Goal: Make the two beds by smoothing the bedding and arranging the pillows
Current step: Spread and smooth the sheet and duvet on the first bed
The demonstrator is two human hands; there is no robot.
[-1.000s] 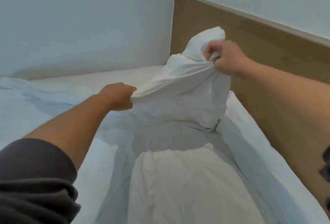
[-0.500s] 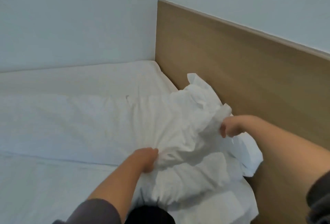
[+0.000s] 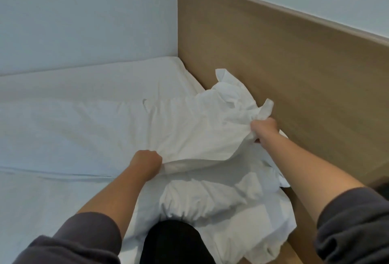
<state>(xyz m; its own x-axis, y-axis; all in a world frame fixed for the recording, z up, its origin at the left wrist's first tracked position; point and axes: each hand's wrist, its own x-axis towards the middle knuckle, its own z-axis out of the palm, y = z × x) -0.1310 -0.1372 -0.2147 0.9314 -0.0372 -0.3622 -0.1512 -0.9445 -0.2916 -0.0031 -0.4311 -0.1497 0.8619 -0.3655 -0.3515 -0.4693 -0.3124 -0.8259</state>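
Both hands are fisted on one edge of the white pillow point(image 3: 200, 133): the left hand point(image 3: 146, 163) bunches a near corner of its slack cover, and the right hand point(image 3: 264, 130) grips the other end of that edge, with a loose tail of cloth standing up past its knuckles. Nearest the person, a dark knee point(image 3: 174, 240) presses into a rumpled white bundle point(image 3: 221, 204) that lies against the foot of the headboard point(image 3: 294, 74), under the lifted edge. Whether the bundle is a second pillow or folded bedding cannot be told. The gripped edge runs crosswise, from well out on the bed in toward the headboard, so the right hand sits just beside the board and the left well apart from it. From that edge the pillow spreads away from the person, and its long axis seems to run along the headboard toward the far corner. Its far part rests on the sheet point(image 3: 63, 126). Beyond it the bed meets the wall point(image 3: 84, 21). The coming move probably turns on this layout. The pillow lies ahead of both fists, so it likely needs pushing forward and squaring to the board, and the right hand is better placed to set that side.
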